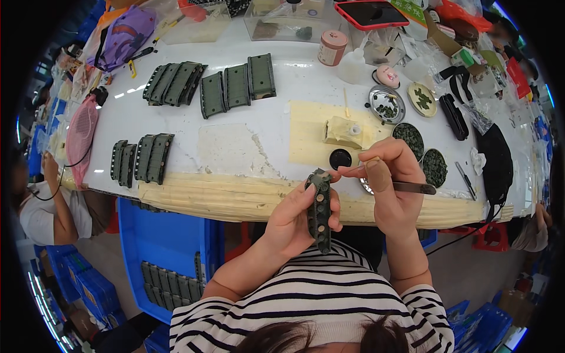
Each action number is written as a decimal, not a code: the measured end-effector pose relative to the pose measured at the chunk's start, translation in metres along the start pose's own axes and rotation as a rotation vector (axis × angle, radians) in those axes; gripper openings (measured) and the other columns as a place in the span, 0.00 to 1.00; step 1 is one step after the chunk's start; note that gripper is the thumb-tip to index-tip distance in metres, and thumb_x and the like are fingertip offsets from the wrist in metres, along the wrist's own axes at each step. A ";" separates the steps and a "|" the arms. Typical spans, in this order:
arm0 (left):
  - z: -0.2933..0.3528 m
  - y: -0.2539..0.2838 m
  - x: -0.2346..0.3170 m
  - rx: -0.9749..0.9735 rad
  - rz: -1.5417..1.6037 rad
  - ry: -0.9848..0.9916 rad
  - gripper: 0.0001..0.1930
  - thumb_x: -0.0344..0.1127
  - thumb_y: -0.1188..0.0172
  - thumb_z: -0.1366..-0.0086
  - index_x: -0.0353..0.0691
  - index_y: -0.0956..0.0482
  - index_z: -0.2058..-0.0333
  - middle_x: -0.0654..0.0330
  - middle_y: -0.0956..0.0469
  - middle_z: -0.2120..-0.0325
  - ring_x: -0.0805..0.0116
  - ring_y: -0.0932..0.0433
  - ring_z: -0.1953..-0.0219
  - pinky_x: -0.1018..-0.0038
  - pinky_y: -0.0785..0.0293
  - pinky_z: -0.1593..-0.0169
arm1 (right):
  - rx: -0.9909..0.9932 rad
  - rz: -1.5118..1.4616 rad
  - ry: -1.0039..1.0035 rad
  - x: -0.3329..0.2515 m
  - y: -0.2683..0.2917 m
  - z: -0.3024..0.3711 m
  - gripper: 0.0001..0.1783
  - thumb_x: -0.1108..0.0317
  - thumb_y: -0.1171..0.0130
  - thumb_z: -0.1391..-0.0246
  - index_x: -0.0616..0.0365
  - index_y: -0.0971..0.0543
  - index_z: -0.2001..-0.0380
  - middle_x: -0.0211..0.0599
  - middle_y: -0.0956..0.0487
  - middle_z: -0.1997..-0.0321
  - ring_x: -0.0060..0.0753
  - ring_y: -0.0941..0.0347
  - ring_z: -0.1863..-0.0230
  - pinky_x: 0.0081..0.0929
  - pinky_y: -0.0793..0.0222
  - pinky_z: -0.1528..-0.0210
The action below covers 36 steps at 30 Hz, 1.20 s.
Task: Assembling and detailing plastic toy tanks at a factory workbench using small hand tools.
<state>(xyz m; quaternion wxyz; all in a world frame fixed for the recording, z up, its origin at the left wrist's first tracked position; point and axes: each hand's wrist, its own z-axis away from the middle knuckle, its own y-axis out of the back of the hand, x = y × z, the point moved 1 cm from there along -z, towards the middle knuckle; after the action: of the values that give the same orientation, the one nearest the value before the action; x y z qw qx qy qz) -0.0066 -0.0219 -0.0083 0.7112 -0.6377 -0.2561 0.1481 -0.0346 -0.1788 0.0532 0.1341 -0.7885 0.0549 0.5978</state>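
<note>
My left hand (297,215) is closed around a dark green, curved strip-like part (319,212) with round studs along its side, held upright above the table's front edge. My right hand (394,182) pinches a thin stick (357,167), its end close to the top of that part; I cannot tell whether they touch. A dark, flat-handled tool (415,187) is also tucked in this hand, its front hidden by the fingers. Tan wrapping covers the right thumb. Just beyond the hands are a small black round lid (340,158) and a tape-wrapped block (344,132) with a white nozzle.
Groups of green curved parts (237,86) lie at the left of the table. Tins of small green pieces (435,167) stand at right, near a pen-like tool (465,180) and black cloth (494,162). A blue crate (159,235) with more parts sits below left.
</note>
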 end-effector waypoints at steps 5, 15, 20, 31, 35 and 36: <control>0.000 -0.005 0.000 0.060 -0.110 0.005 0.24 0.44 0.60 0.28 0.37 0.41 0.39 0.60 0.29 0.66 0.69 0.28 0.68 0.69 0.26 0.62 | -0.008 0.044 0.007 0.000 -0.001 0.000 0.06 0.73 0.46 0.39 0.65 0.28 0.63 0.33 0.24 0.66 0.23 0.22 0.63 0.19 0.27 0.60; -0.001 0.000 0.000 -0.022 -0.003 -0.002 0.23 0.42 0.58 0.27 0.35 0.41 0.40 0.56 0.26 0.64 0.67 0.24 0.66 0.68 0.25 0.58 | -0.032 0.049 0.020 -0.001 -0.001 -0.001 0.06 0.73 0.46 0.39 0.66 0.28 0.63 0.34 0.24 0.67 0.23 0.22 0.63 0.19 0.28 0.60; -0.001 0.000 0.001 -0.009 0.002 -0.011 0.23 0.42 0.58 0.27 0.34 0.41 0.40 0.55 0.25 0.64 0.67 0.23 0.66 0.69 0.24 0.58 | 0.075 0.004 0.029 0.000 0.004 -0.004 0.07 0.72 0.46 0.39 0.66 0.27 0.62 0.31 0.24 0.69 0.21 0.23 0.64 0.18 0.27 0.61; 0.005 -0.011 0.016 0.196 -0.550 -0.196 0.21 0.38 0.55 0.29 0.30 0.38 0.43 0.52 0.24 0.65 0.65 0.22 0.66 0.71 0.24 0.59 | 0.114 0.912 0.315 0.019 0.025 -0.037 0.08 0.78 0.38 0.50 0.60 0.21 0.65 0.36 0.28 0.71 0.28 0.35 0.80 0.22 0.38 0.77; 0.009 -0.014 0.018 0.207 -0.738 -0.279 0.19 0.36 0.51 0.30 0.32 0.36 0.45 0.52 0.22 0.64 0.68 0.21 0.65 0.74 0.24 0.58 | 0.095 0.905 0.340 0.013 0.027 -0.029 0.12 0.65 0.44 0.42 0.62 0.21 0.61 0.36 0.27 0.69 0.29 0.33 0.79 0.24 0.36 0.76; 0.010 -0.014 0.019 0.199 -0.760 -0.295 0.18 0.35 0.50 0.30 0.33 0.35 0.45 0.52 0.21 0.64 0.69 0.21 0.64 0.75 0.24 0.57 | 0.100 0.840 0.406 0.009 0.031 -0.024 0.16 0.60 0.47 0.40 0.62 0.21 0.60 0.37 0.27 0.68 0.29 0.33 0.79 0.24 0.36 0.75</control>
<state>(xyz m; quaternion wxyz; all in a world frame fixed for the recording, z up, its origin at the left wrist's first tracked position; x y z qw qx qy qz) 0.0018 -0.0060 0.0094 0.7291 -0.3982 -0.5566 -0.0112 -0.0178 -0.2149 0.0464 -0.0949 -0.7916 0.4232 0.4304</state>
